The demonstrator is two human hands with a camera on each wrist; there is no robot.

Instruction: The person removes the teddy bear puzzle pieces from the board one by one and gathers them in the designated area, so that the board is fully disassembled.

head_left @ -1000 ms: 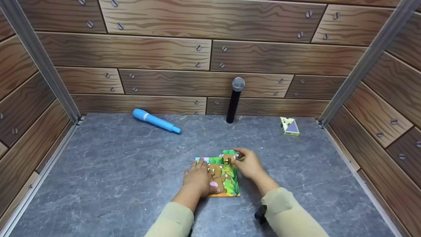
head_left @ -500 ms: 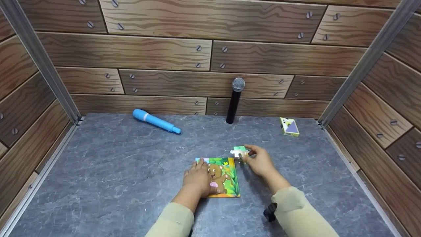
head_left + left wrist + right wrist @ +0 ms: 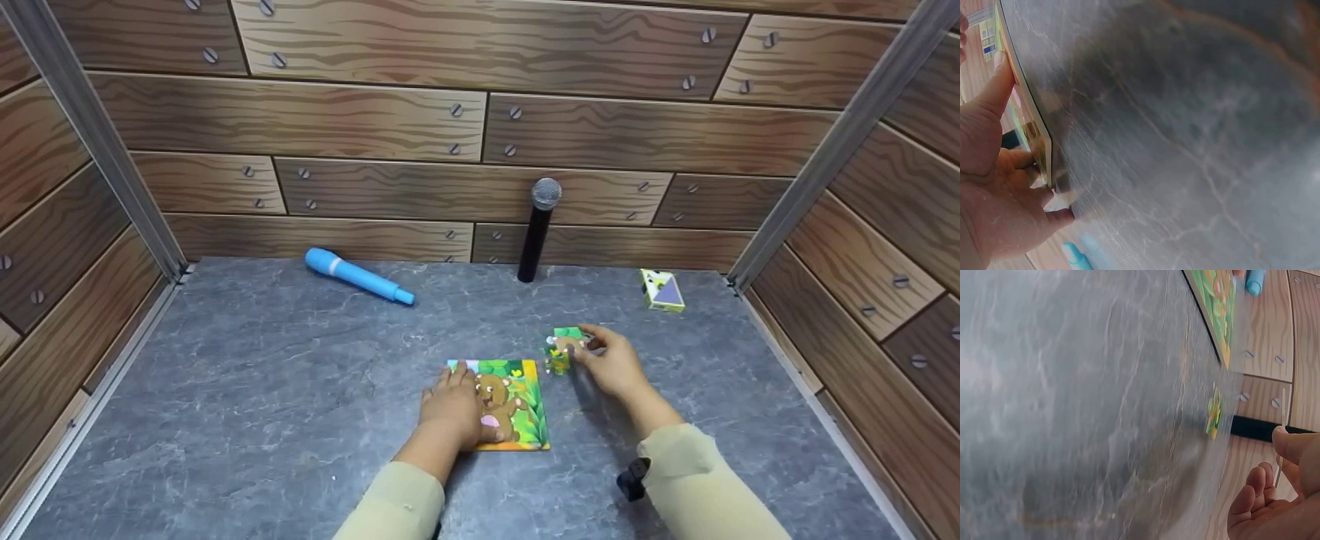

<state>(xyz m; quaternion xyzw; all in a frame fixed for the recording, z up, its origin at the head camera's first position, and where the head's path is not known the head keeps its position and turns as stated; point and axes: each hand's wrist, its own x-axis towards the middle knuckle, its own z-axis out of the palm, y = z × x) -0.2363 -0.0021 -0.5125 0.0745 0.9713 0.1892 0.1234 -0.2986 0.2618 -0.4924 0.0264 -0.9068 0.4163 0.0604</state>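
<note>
A square puzzle with a brown bear on green (image 3: 499, 409) lies on the tabletop. My left hand (image 3: 452, 409) rests on its left part, fingers stretched toward the far edge, hiding that side. In the left wrist view the thumb (image 3: 999, 84) lies on the puzzle (image 3: 1036, 121), seen nearly edge-on. My right hand (image 3: 613, 365) pinches a puzzle piece (image 3: 567, 343) with green and brown print, held up beyond the puzzle's far right corner. In the right wrist view this thin piece (image 3: 1284, 405) appears edge-on. A smaller green-yellow puzzle piece (image 3: 1214, 416) lies on the table below it.
A blue microphone (image 3: 360, 277) lies at the back left. The black microphone (image 3: 534, 232) stands upright near the back wall. At the back right is a small yellow-and-purple box (image 3: 662, 290). Wood-print walls (image 3: 300, 120) enclose the grey tabletop (image 3: 262, 390) at the back and sides.
My right hand has lifted the puzzle piece off the bear puzzle's top right corner and carried it rightward. A smaller piece now shows on the table beneath it. My left hand has stayed in place.
</note>
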